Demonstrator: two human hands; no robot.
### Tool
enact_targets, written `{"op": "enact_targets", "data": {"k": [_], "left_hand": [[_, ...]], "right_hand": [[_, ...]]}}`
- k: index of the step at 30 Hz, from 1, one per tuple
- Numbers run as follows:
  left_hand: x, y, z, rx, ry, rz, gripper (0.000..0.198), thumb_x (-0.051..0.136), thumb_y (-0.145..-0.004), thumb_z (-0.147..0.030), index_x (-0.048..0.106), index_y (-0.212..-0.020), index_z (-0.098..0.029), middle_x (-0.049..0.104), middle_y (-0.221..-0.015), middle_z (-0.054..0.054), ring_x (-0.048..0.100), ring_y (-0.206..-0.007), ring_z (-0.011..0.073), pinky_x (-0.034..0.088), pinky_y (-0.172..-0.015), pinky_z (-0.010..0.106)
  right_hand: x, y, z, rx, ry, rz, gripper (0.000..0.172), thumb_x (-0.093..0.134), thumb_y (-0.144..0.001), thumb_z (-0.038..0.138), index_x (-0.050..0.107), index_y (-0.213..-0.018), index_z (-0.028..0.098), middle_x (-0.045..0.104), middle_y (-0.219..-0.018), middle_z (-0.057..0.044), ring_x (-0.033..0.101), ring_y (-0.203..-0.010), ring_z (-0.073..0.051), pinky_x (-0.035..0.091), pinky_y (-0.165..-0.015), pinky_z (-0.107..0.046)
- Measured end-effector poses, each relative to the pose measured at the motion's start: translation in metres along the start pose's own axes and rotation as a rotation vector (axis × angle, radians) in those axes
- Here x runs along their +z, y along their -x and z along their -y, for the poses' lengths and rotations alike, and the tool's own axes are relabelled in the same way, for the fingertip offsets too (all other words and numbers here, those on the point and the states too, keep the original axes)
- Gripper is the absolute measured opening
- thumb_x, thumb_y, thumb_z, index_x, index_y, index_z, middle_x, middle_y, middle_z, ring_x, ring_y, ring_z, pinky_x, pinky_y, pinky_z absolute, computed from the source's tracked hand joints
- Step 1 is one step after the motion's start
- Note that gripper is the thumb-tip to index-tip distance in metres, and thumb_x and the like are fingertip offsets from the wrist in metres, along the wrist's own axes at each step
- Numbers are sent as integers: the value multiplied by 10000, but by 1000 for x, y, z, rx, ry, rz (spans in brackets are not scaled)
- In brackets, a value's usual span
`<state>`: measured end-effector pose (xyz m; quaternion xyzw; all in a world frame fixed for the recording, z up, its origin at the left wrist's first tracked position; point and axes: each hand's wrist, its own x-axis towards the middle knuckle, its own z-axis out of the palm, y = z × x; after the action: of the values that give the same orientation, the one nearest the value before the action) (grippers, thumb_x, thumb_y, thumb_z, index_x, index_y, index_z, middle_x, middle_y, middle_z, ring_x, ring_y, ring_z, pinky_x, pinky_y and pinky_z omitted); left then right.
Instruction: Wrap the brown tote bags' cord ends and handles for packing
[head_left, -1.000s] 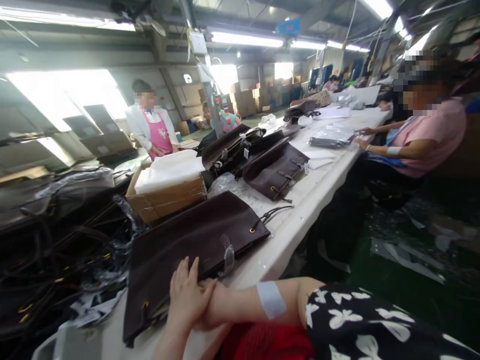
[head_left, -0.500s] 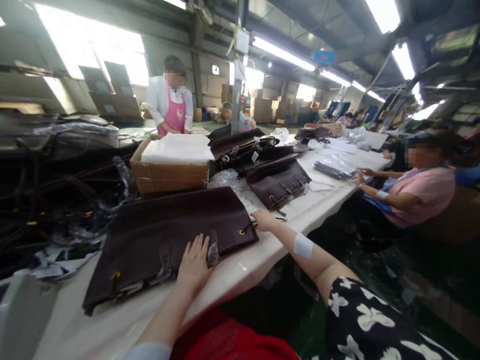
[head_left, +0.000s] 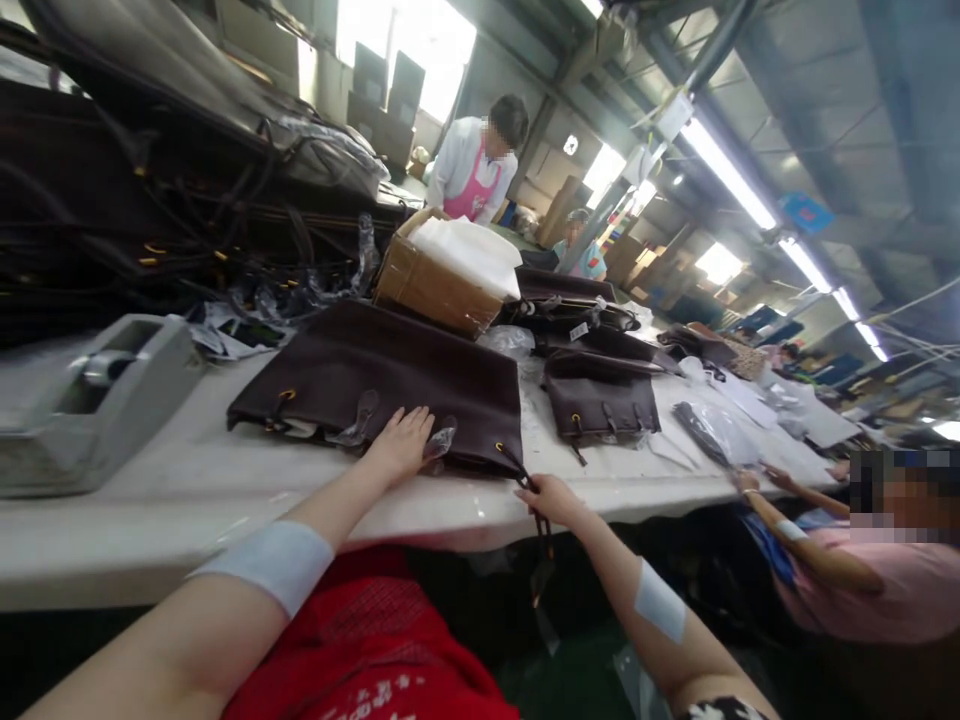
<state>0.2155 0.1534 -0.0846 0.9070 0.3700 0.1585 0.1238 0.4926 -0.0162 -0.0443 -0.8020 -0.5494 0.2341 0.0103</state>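
Note:
A dark brown leather bag [head_left: 420,375] lies flat on the white-covered table [head_left: 300,495] in front of me. My left hand [head_left: 401,445] rests on its near edge with fingers stretched out, between two plastic-wrapped tabs. At the bag's right corner a dark drawstring cord [head_left: 517,462] runs out through a gold eyelet [head_left: 499,448]. Closed around this cord is my right hand [head_left: 553,499], just past the table's front edge. The cord's loose end hangs below it.
Behind the bag stands a cardboard box [head_left: 439,285] of white sheets. A grey tape dispenser [head_left: 112,400] sits at left, near piled dark bags [head_left: 187,200]. A smaller brown bag [head_left: 600,395] lies to the right. Co-workers are across the table and at right, one handling a plastic-wrapped item [head_left: 709,430].
My view has turned left and tilted. My right hand has drawn the cord out from the bag's corner toward me, over the table edge. My left hand still lies on the bag.

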Motion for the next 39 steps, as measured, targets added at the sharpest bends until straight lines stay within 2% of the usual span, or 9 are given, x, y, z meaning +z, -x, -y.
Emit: {"op": "enact_targets", "data": {"k": [4,8,12,16,21,27,31,35,39], "left_hand": [[12,1,-1,-6,-96,45,657,499,-832,-375,397,-1394,-50,332,-1502,200,279,-1405,282,115,-1164,427],[17,3,5,23,-88,22,653,482,-841,-363,383,-1400,-40,315,-1509,205,266,-1411,278,105,-1168,421],[3,5,8,30,-28,53,690,493,-831,-406,366,-1411,-55,307,-1517,190,248,-1420,263,98,-1173,415],[-39,20,-14,25,90,200,874,659,-664,-464,401,-1387,-46,330,-1504,202,288,-1393,323,210,-1148,419],[-72,61,-66,-71,262,70,384,398,-880,-373,685,-1019,-159,688,-1061,105,619,-1032,242,435,-948,350],[-34,83,-73,-300,130,332,491,503,-796,-558,686,-887,-111,704,-911,210,654,-905,343,469,-806,399],[-13,79,-67,-300,437,414,349,541,-776,-473,678,-858,-163,712,-942,158,650,-892,294,461,-789,345],[-5,72,-71,-295,594,485,274,545,-769,-426,657,-714,-182,701,-805,84,631,-769,217,442,-665,270],[0,69,-75,-296,786,672,476,482,-771,-617,583,-611,-180,509,-493,-11,446,-441,128,313,-436,250]], "right_hand": [[42,33,39,40,-52,-201,301,507,-901,426,601,-742,189,674,-629,-44,645,-640,-177,417,-610,-249],[53,35,92,-33,-24,-323,374,468,-915,486,582,-712,193,691,-725,-93,659,-749,-208,430,-653,-267],[60,23,112,-19,-357,-189,387,434,-937,468,573,-727,175,701,-719,-72,625,-533,-134,426,-511,-217],[74,31,107,-37,-566,-15,374,475,-918,462,593,-745,152,698,-676,-50,573,-425,-99,403,-426,-185],[88,47,125,-155,-719,140,268,475,-918,347,598,-791,146,710,-735,-48,575,-448,-88,431,-440,-176],[107,44,141,-153,-579,-52,94,492,-866,198,574,-841,158,671,-656,-31,639,-579,-147,471,-519,-212],[90,55,120,-291,-502,108,156,532,-860,263,633,-933,169,697,-753,-34,658,-646,-168,501,-573,-245],[56,68,95,-301,-251,-301,341,579,-829,281,617,-1157,193,679,-1050,-93,635,-978,-245,491,-903,-384],[49,58,81,-469,-15,-508,816,696,-708,250,343,-1439,168,350,-1476,-135,296,-1368,-304,272,-1132,-478]]}}
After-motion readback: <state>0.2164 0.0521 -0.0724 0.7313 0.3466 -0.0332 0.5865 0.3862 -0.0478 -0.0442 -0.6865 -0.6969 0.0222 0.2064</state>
